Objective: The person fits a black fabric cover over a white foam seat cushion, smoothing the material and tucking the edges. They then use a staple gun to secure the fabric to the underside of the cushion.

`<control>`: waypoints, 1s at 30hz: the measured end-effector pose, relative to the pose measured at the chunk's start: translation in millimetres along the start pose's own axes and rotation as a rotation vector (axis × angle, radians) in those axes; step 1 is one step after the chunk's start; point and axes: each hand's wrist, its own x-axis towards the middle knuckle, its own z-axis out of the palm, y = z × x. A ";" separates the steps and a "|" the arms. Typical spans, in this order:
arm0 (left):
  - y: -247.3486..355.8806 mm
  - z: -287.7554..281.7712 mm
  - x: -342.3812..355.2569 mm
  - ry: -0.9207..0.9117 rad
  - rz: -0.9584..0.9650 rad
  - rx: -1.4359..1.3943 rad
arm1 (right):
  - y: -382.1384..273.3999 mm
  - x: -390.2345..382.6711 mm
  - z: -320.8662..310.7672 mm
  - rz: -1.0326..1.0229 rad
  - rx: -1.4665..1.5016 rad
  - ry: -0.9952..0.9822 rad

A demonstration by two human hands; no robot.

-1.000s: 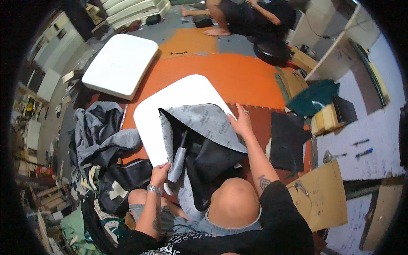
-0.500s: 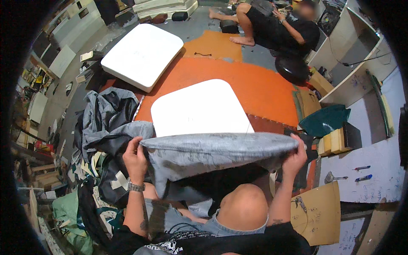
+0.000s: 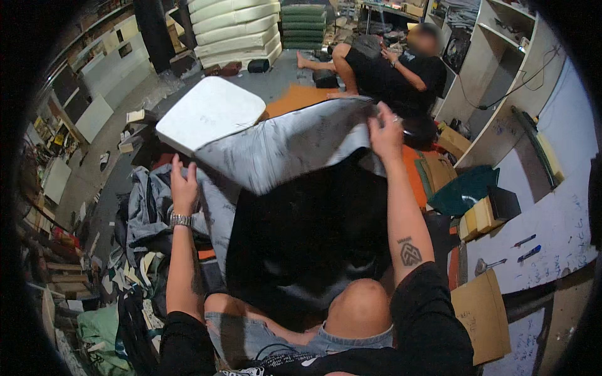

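Observation:
A large cover of mottled grey fabric [image 3: 269,144] with a black face [image 3: 301,232] is spread upright between my arms. My left hand [image 3: 184,187] is closed on its upper left corner; my right hand [image 3: 385,135] grips its upper right edge, raised higher. The cover hides the nearer white cushion. The other white cushion [image 3: 210,106] lies beyond it at the upper left. My bare right knee [image 3: 357,307] is below the black fabric.
Another person [image 3: 414,75] reclines at the back right, near white shelving [image 3: 501,37]. Stacked cream pads [image 3: 232,34] stand behind. Piled grey fabric [image 3: 147,207] and scraps [image 3: 110,319] lie left; foam blocks [image 3: 476,216], pens [image 3: 527,250] and tan board [image 3: 483,313] lie right.
Both hands have lifted and stretched the cover upward and away from me, turning more black face into view and covering the nearer white cushion, which showed earlier.

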 end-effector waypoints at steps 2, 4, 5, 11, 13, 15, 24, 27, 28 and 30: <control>-37.7 9.5 -18.8 -0.108 -0.233 -0.016 | 26.1 -14.0 21.5 0.136 -0.167 -0.218; -71.6 13.2 -84.8 -0.144 -0.220 -0.123 | 71.8 -62.2 23.7 0.117 -0.189 -0.230; -86.1 7.4 -125.7 -0.353 -0.335 -0.079 | 96.8 -96.1 18.5 0.161 -0.108 -0.262; -92.7 -6.9 -311.2 -0.791 -1.294 -0.382 | 188.7 -302.7 -37.0 0.880 -0.040 -0.305; -73.9 3.4 -329.3 -0.854 -1.335 -0.497 | 183.2 -342.2 -47.1 1.294 0.182 -0.277; -54.4 21.5 -335.3 -0.875 -1.319 -0.552 | 169.4 -357.3 -44.6 1.306 0.290 -0.311; -18.7 55.4 -321.2 -0.793 -1.342 -0.511 | 118.6 -317.6 -8.9 1.108 0.588 -0.480; -7.0 35.6 -304.3 -0.784 -1.273 -0.513 | 122.0 -304.2 3.1 1.492 0.957 -0.553; -4.6 29.0 -294.6 -0.791 -1.265 -0.512 | 122.9 -301.7 6.5 1.579 0.993 -0.491; 0.6 18.5 -281.6 -0.695 -1.187 -0.566 | 122.7 -297.8 11.3 1.437 0.988 -0.522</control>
